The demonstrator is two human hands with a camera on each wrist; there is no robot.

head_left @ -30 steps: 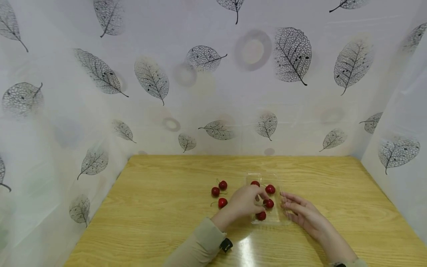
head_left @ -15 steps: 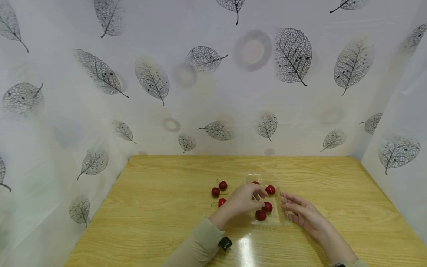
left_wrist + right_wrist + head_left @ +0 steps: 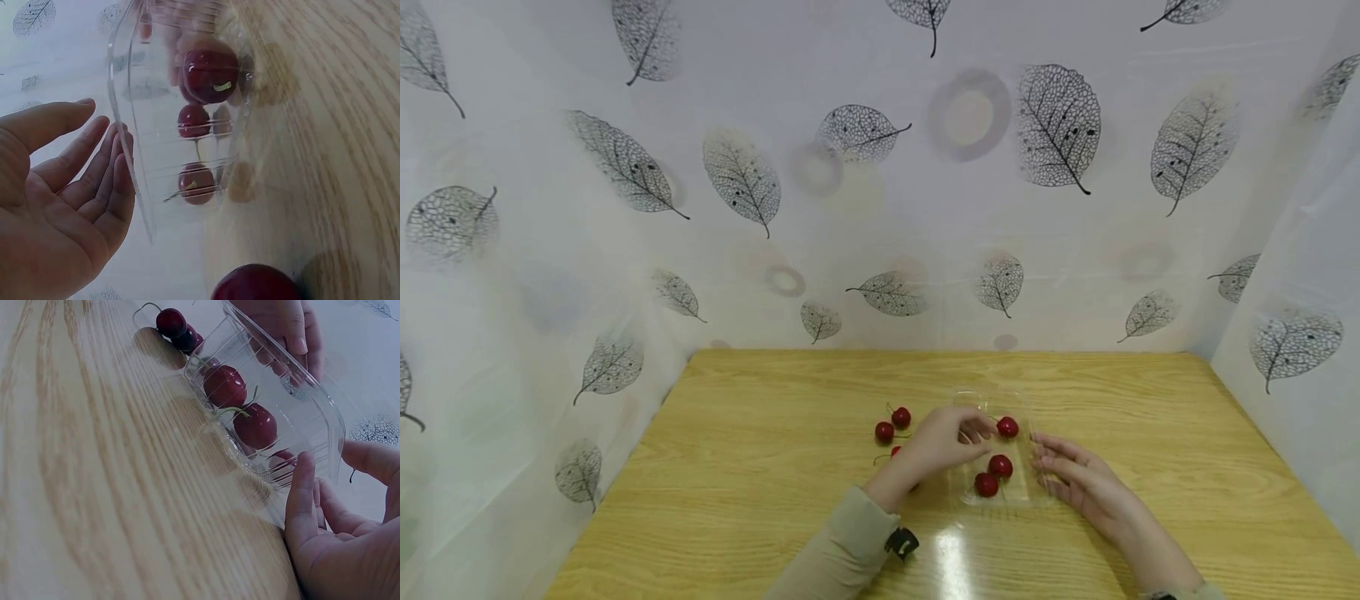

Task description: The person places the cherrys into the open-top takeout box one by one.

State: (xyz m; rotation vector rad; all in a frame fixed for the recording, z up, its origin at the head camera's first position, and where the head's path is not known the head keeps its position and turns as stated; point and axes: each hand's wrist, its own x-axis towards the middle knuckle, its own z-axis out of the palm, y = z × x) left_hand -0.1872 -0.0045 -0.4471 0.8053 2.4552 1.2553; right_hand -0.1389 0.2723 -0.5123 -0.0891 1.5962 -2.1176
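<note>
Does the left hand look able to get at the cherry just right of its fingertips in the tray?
Likely yes: the left hand hangs over the tray, apparently empty, with nothing visible between it and the cherry.

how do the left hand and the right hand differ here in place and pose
The left hand is above the left part of the clear tray, while the right hand is lower, beside its right wall. In the head view, the left hand shows its fingers bent more, while the right hand's look straighter. Both are bare, and neither holds any of the cherries.
</note>
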